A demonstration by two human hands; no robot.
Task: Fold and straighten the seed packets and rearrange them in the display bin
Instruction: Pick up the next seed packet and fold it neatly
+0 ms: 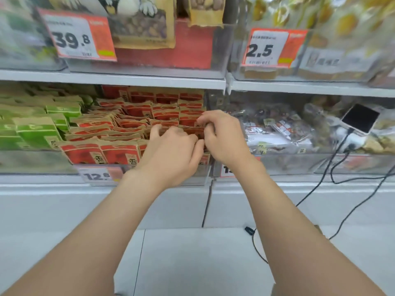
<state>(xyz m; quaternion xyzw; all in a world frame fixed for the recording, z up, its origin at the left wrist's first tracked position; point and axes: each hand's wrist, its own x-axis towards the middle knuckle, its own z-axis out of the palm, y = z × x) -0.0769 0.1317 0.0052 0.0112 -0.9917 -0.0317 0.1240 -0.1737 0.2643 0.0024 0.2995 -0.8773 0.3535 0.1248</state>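
Since the red seed packets (136,112) fill the display bin (204,178) in the middle of the frame, that is where both hands go. The packets stand on edge in rows, one row behind the next, and their top edges run from left to right. Many lean or lie crooked on the left side of the bin.

One packet (190,120) sits at the far right of the bin, straight ahead of the hands and a little above them. The right hand (222,135) is the nearer one. Its fingers are bent and seem to pinch the top edge of that packet. The left hand (173,150) is just beside it, lower and to the left, and the two thumbs almost touch. Its fingers curl down onto the packets in front. I cannot tell if it holds one or only presses on them.

The hands hide the lower part of the pinched packet and the front right corner of the bin. The whole picture is blurry, so the writing on the packets cannot be read.

Green packets (36,129) sit at the left edge. A price tag (98,176) hangs on the bin front. A phone (360,118) with a black cable (339,150) lies at the right.
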